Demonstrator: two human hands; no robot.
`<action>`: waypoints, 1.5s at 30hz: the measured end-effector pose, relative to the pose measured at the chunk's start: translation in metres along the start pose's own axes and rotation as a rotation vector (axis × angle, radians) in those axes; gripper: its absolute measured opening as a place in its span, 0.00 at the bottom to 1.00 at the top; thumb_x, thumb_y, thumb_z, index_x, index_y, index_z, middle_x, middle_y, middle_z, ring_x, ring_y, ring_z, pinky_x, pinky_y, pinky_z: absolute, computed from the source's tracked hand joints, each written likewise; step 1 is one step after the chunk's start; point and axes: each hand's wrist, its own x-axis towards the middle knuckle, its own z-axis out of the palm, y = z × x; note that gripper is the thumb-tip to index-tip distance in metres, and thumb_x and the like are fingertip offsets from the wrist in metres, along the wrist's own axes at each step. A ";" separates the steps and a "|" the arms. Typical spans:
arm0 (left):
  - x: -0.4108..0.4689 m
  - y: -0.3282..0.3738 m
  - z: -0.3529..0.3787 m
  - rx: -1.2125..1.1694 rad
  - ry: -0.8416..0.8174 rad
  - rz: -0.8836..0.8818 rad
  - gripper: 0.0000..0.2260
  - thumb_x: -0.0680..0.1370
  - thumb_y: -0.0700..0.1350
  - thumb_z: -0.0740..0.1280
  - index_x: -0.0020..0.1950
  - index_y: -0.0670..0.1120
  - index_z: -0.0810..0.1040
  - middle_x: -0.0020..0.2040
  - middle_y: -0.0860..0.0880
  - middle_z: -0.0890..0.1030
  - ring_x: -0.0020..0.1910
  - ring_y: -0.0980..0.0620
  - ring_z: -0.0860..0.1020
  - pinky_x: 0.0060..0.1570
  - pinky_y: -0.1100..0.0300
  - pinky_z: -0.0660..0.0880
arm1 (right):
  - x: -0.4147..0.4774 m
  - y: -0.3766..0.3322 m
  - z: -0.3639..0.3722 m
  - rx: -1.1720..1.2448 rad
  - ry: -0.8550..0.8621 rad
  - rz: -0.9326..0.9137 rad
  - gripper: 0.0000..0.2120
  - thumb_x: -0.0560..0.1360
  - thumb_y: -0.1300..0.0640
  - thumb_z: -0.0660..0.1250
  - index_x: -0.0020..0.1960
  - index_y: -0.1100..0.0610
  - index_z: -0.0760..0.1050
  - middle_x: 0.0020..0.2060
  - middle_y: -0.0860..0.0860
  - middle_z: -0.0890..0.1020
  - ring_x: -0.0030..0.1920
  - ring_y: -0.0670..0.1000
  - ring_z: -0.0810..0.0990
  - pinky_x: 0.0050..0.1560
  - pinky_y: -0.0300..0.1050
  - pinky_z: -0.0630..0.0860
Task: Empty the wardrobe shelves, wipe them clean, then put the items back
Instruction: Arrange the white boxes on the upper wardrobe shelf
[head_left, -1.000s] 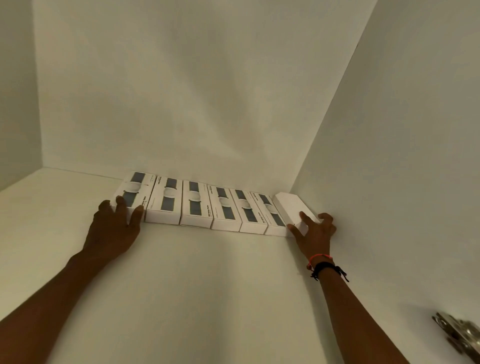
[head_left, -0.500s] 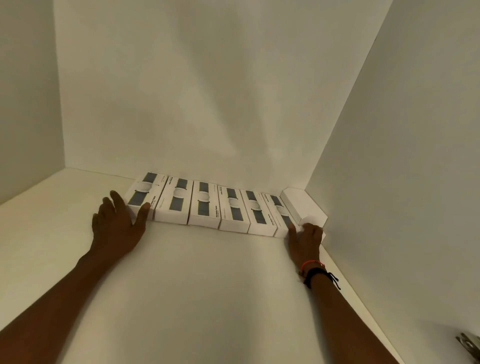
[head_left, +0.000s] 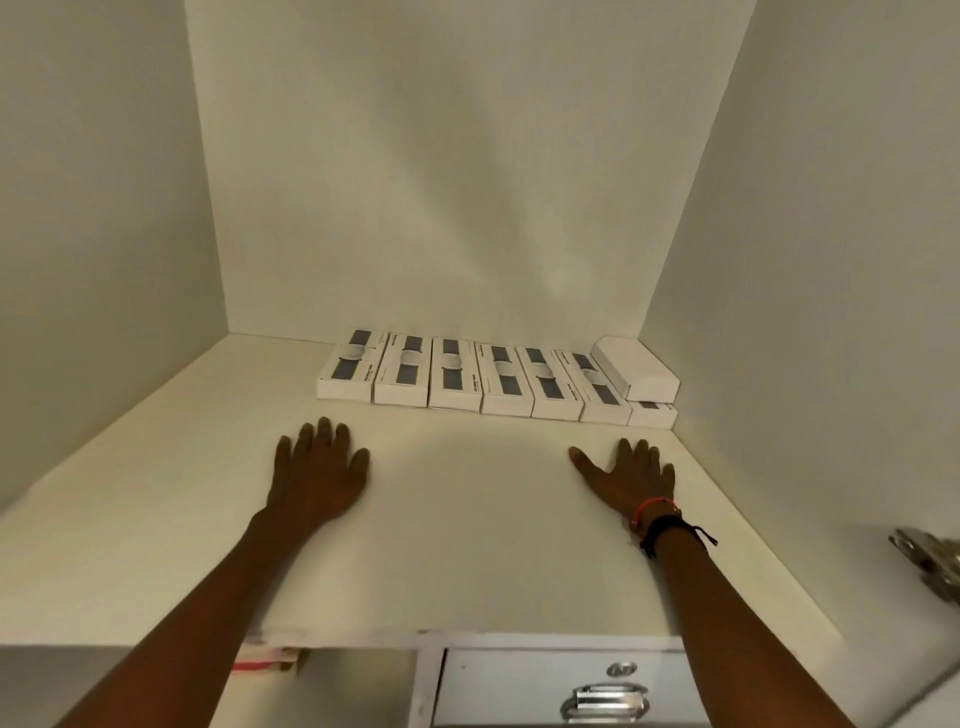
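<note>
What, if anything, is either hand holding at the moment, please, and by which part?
Nothing is held. The left hand and the right hand are spread open over the shelf, apart from the row of boxes.

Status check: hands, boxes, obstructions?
Left hand and right hand open, palms down, off boxes. Row along back wall, plain white box stacked far right. Nothing between.
</note>
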 end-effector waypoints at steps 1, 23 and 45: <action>-0.006 0.000 0.000 0.010 -0.010 0.023 0.25 0.83 0.55 0.49 0.77 0.45 0.58 0.79 0.43 0.57 0.77 0.44 0.55 0.74 0.46 0.52 | -0.009 -0.002 0.001 0.000 -0.007 -0.012 0.47 0.74 0.26 0.49 0.80 0.57 0.48 0.79 0.57 0.47 0.79 0.56 0.44 0.77 0.57 0.41; -0.264 -0.028 0.002 -0.123 0.142 0.383 0.29 0.80 0.57 0.46 0.80 0.49 0.54 0.79 0.45 0.56 0.78 0.43 0.55 0.72 0.41 0.57 | -0.329 -0.047 0.090 0.303 0.178 -0.238 0.32 0.81 0.39 0.51 0.80 0.52 0.51 0.79 0.53 0.51 0.79 0.54 0.50 0.77 0.59 0.48; -0.781 -0.062 0.149 -0.256 -0.844 -0.580 0.31 0.82 0.59 0.54 0.80 0.46 0.48 0.79 0.43 0.57 0.78 0.38 0.50 0.75 0.42 0.49 | -0.669 0.072 0.282 0.005 -1.121 -0.588 0.35 0.79 0.40 0.59 0.78 0.56 0.52 0.74 0.61 0.62 0.73 0.60 0.64 0.70 0.49 0.63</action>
